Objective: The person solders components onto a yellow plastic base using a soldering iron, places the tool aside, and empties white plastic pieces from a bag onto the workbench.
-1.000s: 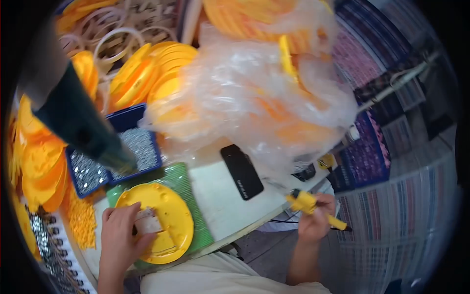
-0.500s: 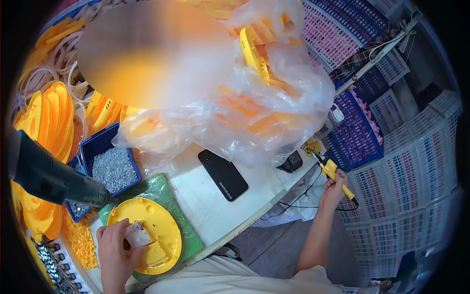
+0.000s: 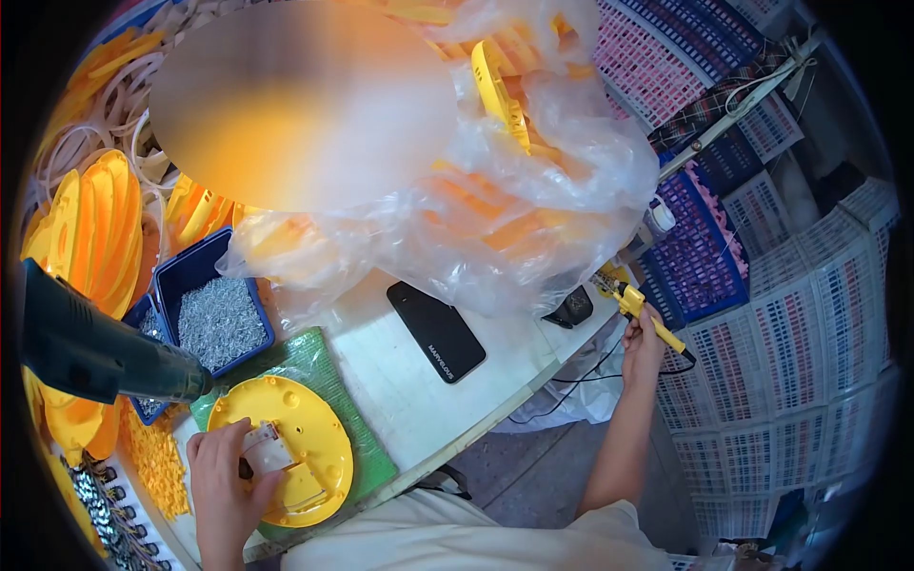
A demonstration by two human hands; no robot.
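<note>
My right hand [image 3: 645, 341] is wrapped round the yellow handle of a soldering iron [image 3: 657, 326] beyond the right edge of the table. The iron's metal tip end points up and left, close to a small black block [image 3: 574, 308]. My left hand [image 3: 228, 476] curls over a round yellow plastic shell [image 3: 328, 438], thumb and fingers closing about a small clear plastic part [image 3: 268, 449] in its middle. Something dark shows between the thumb and fingers, too small to name. Under the shell lies a green foam mat [image 3: 300, 357].
A dark power tool [image 3: 105, 343] juts in from the left beside blue bins [image 3: 269, 335] of small screws. A black phone-shaped box [image 3: 436, 331] lies mid-table. Clear plastic bags [image 3: 400, 233] of yellow shells fill the back. Patterned crates [image 3: 781, 381] stand at the right.
My right hand and the soldering iron have moved slightly up and left, bringing the tip nearer the black block. My left hand keeps its grip on the shell; the view has shifted slightly.
</note>
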